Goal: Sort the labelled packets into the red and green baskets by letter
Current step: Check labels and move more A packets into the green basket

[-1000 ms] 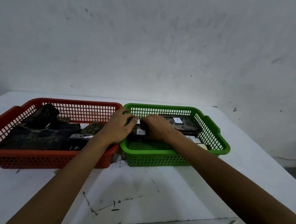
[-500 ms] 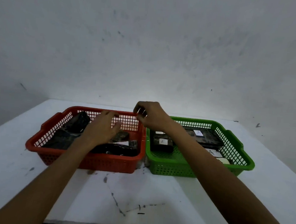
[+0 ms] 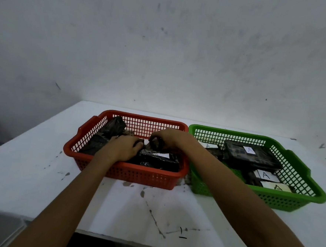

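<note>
Right hand [image 3: 169, 141] grips dark packet [image 3: 155, 144] over red basket [image 3: 135, 176] — probably seating it; left hand [image 3: 124, 149] steadies the pile [image 3: 155, 161], grip unclear.

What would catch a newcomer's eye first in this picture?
On the white table stand a red basket and, to its right, a green basket. The left hand and right hand meet inside the red one, the right gripping a dark packet. The green one holds dark packets with white labels marked A.
</note>
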